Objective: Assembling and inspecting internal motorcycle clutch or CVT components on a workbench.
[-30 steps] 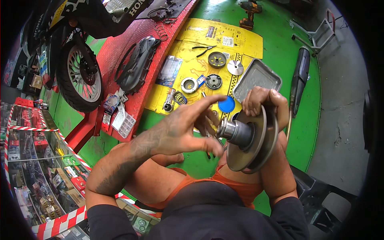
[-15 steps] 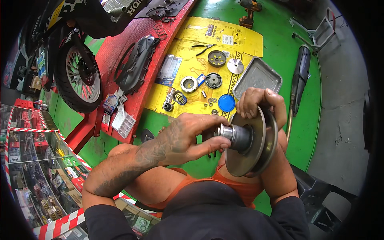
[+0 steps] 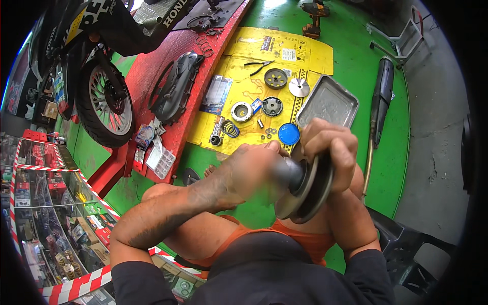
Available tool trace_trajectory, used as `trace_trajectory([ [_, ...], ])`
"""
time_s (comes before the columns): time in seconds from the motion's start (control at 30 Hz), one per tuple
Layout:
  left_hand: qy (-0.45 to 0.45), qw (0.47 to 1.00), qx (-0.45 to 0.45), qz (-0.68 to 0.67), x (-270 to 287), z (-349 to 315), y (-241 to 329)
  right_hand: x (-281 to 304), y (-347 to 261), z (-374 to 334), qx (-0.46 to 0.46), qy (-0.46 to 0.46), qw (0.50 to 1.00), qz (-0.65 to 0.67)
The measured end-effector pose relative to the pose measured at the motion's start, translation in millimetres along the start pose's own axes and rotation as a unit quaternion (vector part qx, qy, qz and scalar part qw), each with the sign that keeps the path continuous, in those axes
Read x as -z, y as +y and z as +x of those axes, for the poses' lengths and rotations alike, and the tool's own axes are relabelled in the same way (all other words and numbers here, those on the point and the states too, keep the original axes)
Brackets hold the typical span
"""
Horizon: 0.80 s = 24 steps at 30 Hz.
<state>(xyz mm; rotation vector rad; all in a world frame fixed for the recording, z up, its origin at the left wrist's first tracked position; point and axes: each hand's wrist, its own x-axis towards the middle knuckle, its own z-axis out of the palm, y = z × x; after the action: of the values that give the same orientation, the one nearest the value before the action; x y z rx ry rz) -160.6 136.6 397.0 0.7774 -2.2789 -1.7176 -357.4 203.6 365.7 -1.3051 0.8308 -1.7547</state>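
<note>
Grey metal twin-disc pulley [image 3: 298, 201] is up in front of me, my right hand [image 3: 333, 150] clamped on it, left hand [image 3: 251, 173] blurred at its hub [image 3: 294, 174], can't tell grip; blue-black coil spring [image 3: 233, 131] sits off it on yellow cardboard [image 3: 244, 43].

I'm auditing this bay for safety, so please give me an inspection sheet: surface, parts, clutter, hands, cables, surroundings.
Surface: yellow cardboard sheet spread over the green floor.
Parts: two-disc pulley in the right hand; slotted drum, coil spring, pliers and blue lid on the cardboard.
Clutter: black casing, plastic packets and clear compartment box on the red platform.
Hands: right hand grips the pulley's rim; left hand is at its hub end, too blurred to judge the grip.
Cables: nothing clearly identifiable.
Surroundings: motorcycle at left, cordless drill beyond the cardboard, exhaust silencer at right.
</note>
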Motion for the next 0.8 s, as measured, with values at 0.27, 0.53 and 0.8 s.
trace_trajectory([
  [0.27,0.026,0.987,-0.088,-0.133,12,-4,0,14,8,4,-0.024,0.077,0.991,0.109],
  [0.53,0.093,0.972,-0.187,-0.104,5,-3,-4,17,11,5,-0.033,0.022,0.985,0.169],
  [0.8,-0.01,0.984,-0.138,0.112,15,-1,-4,17,10,3,-0.025,0.011,0.992,0.119],
])
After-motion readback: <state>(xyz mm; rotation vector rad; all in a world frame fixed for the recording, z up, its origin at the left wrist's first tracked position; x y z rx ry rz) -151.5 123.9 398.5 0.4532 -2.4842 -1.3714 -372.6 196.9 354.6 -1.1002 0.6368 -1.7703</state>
